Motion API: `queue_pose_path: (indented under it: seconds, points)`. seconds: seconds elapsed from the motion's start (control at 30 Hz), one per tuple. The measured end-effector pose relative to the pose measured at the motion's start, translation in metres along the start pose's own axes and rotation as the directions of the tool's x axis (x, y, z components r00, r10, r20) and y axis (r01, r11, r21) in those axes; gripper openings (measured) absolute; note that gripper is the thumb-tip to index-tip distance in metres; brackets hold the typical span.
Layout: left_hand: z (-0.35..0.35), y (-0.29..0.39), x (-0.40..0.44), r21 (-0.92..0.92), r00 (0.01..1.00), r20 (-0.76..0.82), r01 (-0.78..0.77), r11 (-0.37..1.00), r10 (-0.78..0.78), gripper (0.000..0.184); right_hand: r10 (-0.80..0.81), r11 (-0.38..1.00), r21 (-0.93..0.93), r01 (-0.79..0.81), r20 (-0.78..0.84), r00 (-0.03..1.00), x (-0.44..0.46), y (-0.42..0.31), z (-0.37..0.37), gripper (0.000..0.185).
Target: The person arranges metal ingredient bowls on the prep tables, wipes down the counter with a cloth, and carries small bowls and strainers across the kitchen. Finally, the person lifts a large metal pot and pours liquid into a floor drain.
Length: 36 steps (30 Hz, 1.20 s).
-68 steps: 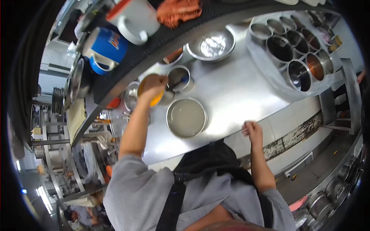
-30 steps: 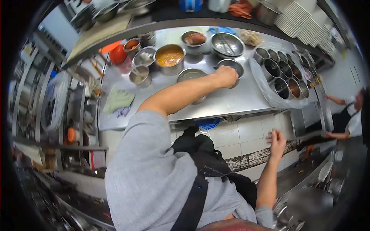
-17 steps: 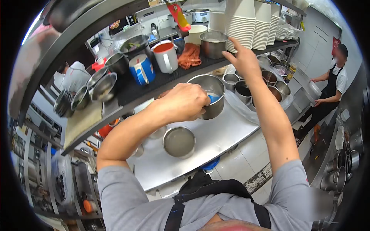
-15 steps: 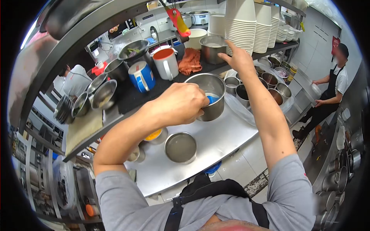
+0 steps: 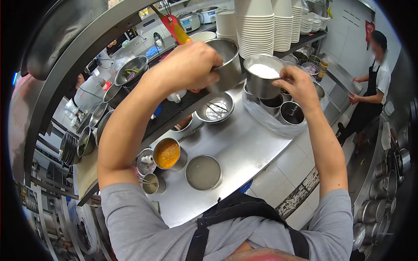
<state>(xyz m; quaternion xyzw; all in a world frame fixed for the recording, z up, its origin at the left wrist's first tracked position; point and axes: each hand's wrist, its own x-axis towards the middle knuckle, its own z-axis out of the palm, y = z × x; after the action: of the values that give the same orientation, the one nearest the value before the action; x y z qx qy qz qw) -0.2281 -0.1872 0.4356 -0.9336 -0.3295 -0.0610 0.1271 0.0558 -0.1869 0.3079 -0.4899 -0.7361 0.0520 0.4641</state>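
My left hand (image 5: 191, 65) is closed on the rim of a deep metal pot (image 5: 230, 71), held up at the shelf edge. Whether the pot touches the shelf I cannot tell, and its inside is mostly out of sight. My right hand (image 5: 300, 85) pinches the rim of a metal container (image 5: 262, 85) with white contents, tilted slightly toward me over other pots. Below, on the steel counter, sit a metal bowl (image 5: 230, 102) with a whisk (image 5: 217, 108), a pot of orange sauce (image 5: 178, 163) and a round container of cloudy liquid (image 5: 203, 172).
Stacks of white tubs (image 5: 254, 32) stand on the shelf (image 5: 172, 114). Several metal pots (image 5: 291, 112) sit in clear plastic at the counter's right. A red and yellow-handled utensil (image 5: 174, 27) hangs in front. A co-worker in a black apron (image 5: 370, 91) stands at right, another person (image 5: 89, 92) at left.
My left hand has raised its pot from over the counter to the shelf. My right hand, earlier at the container on the shelf, has gripped it and brought it right and lower.
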Motion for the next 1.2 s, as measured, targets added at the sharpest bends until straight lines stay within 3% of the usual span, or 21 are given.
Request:
queue_pose_path:
  seconds: [0.1, 0.3, 0.4, 0.47, 0.5, 0.53, 0.67, 0.77, 0.83, 0.9, 0.97, 1.03, 1.1, 1.2]
  points:
    - [0.01, -0.005, 0.041, 0.088, 0.992, 0.078, 0.094, 0.992, -0.101, 0.024, 0.044, 0.987, -0.158, -0.036, 0.046, 0.998, -0.031, 0.002, -0.02, 0.028]
    - [0.043, -0.034, 0.088, 0.15, 0.987, 0.011, 0.154, 0.977, -0.157, 0.026, 0.043, 0.999, 0.029, -0.042, -0.03, 0.999, -0.068, 0.011, -0.031, 0.03]
    - [0.052, -0.043, 0.097, 0.182, 0.971, -0.005, 0.238, 0.954, -0.241, 0.026, 0.025, 0.998, -0.048, -0.027, -0.039, 0.999, -0.068, 0.009, -0.034, 0.028]
    - [0.054, -0.044, 0.092, 0.165, 0.972, -0.04, 0.234, 0.958, -0.23, 0.025, 0.056, 0.998, 0.032, -0.055, -0.049, 0.997, -0.061, 0.003, -0.032, 0.028]
    - [0.054, -0.041, 0.086, 0.146, 0.977, -0.063, 0.213, 0.966, -0.205, 0.025, 0.108, 0.989, 0.112, -0.101, -0.057, 0.993, -0.055, 0.001, -0.029, 0.027]
    - [0.045, -0.03, 0.074, 0.134, 0.98, -0.056, 0.199, 0.971, -0.193, 0.025, 0.023, 0.999, 0.048, -0.018, -0.103, 0.994, -0.047, -0.005, -0.027, 0.029]
    - [0.027, -0.008, 0.015, 0.11, 0.99, -0.108, 0.106, 0.988, -0.094, 0.02, -0.012, 0.995, -0.096, 0.003, -0.093, 0.996, -0.008, -0.018, -0.012, 0.031]
    - [-0.001, 0.018, -0.036, -0.012, 0.993, 0.078, 0.087, 0.996, -0.086, 0.017, -0.053, 0.998, -0.022, 0.051, -0.093, 0.994, 0.022, -0.029, 0.009, 0.031]
    - [-0.001, 0.026, -0.069, -0.013, 0.992, 0.121, -0.023, 1.0, 0.025, 0.013, -0.075, 0.995, 0.052, 0.08, -0.084, 0.994, 0.046, -0.025, 0.03, 0.033]
    - [-0.002, 0.038, -0.103, 0.004, 0.986, 0.155, -0.056, 0.998, 0.055, 0.011, -0.1, 0.995, -0.034, 0.097, -0.086, 0.991, 0.068, -0.024, 0.053, 0.035]
    - [0.0, 0.046, -0.133, -0.096, 0.988, 0.09, -0.119, 0.988, 0.127, 0.009, -0.089, 0.996, -0.006, 0.089, -0.065, 0.994, 0.089, -0.022, 0.075, 0.037]
    - [-0.004, 0.052, -0.153, -0.136, 0.986, 0.138, -0.072, 0.988, 0.091, 0.011, -0.091, 0.988, -0.13, 0.08, -0.077, 0.993, 0.103, -0.019, 0.096, 0.038]
    - [-0.006, 0.052, -0.168, -0.183, 0.982, 0.179, -0.02, 0.983, 0.054, 0.009, -0.078, 0.994, -0.087, 0.073, -0.058, 0.995, 0.107, -0.013, 0.11, 0.038]
    - [-0.008, 0.049, -0.188, -0.233, 0.977, 0.212, 0.05, 0.971, 0.0, 0.01, -0.093, 0.995, 0.004, 0.095, -0.183, 0.979, 0.103, -0.004, 0.131, 0.034]
